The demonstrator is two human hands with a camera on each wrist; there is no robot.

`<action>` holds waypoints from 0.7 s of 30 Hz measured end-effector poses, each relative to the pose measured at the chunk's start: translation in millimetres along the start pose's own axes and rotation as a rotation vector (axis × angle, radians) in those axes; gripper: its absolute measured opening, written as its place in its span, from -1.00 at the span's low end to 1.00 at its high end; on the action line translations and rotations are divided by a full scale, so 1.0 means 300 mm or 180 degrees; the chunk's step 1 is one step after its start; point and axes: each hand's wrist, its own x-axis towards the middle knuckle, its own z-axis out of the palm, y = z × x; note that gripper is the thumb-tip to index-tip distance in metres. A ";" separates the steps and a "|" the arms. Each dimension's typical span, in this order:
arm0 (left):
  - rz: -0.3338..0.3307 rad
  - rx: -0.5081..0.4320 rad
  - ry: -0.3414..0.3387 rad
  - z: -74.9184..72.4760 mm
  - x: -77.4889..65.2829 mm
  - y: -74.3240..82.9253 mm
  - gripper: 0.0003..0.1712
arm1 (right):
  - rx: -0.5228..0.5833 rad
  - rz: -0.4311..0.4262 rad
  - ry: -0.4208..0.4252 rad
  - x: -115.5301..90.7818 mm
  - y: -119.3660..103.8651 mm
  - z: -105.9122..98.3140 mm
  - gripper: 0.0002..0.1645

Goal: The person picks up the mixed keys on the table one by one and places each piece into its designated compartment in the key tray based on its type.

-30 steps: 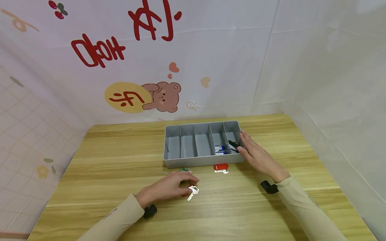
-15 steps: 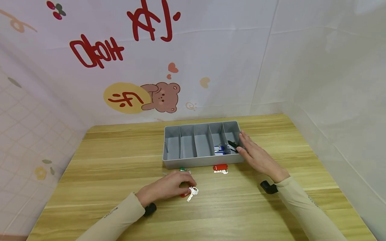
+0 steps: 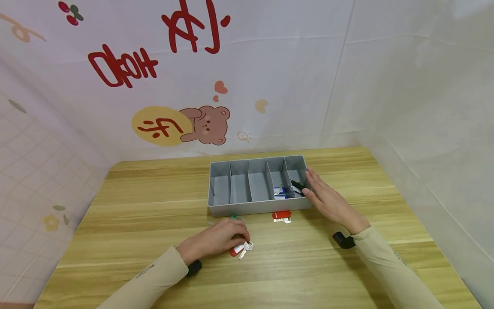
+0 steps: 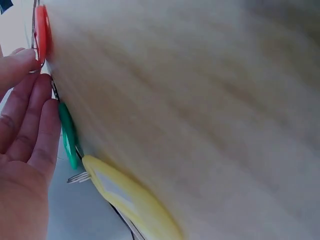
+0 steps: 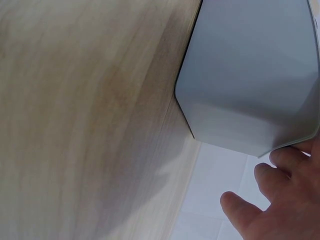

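Wood-grain table (image 3: 293,270), white wall (image 3: 293,86), printed bear (image 3: 210,124).

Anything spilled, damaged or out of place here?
Nothing stands out: no visible spill or damage, gray tray upright. A red tag, a green tag and a yellow tag lie outside it, probably just not put away yet.
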 end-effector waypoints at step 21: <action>-0.0131 -0.0490 0.0487 -0.040 -0.010 0.057 -0.92 | -0.0007 -0.0022 0.0014 -0.003 0.001 -0.001 -0.16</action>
